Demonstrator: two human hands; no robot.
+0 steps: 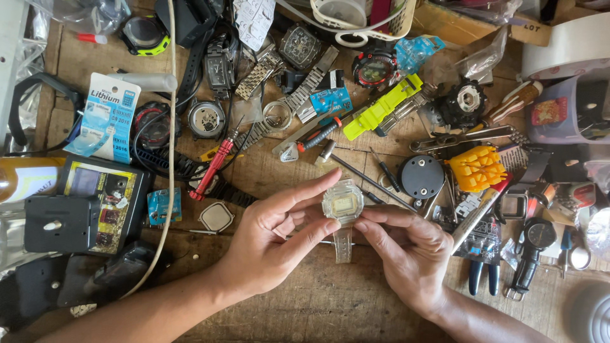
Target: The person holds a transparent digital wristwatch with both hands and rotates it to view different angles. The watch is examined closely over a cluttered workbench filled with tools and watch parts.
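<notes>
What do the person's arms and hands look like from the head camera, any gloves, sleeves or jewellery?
Both the left hand and the right hand are bare: no gloves, rings or wristbands show. Both forearms are uncovered as far as the frame edge, with no sleeve in view. Fingernails are short and unpainted.

**Two bare arms, nothing worn**

Two forearms are showing in the head view, entering from the near edge, one from the near left and one from the near right. Both are showing bare up to the frame edge: no sleeve or cuff is covering either arm. The left hand [273, 244] is wearing no glove, ring, or band at the wrist, and the right hand [406, 251] is likewise showing no glove, ring or strap. The fingernails are looking short and unpainted. No marks or tattoos are showing on either arm.
</notes>
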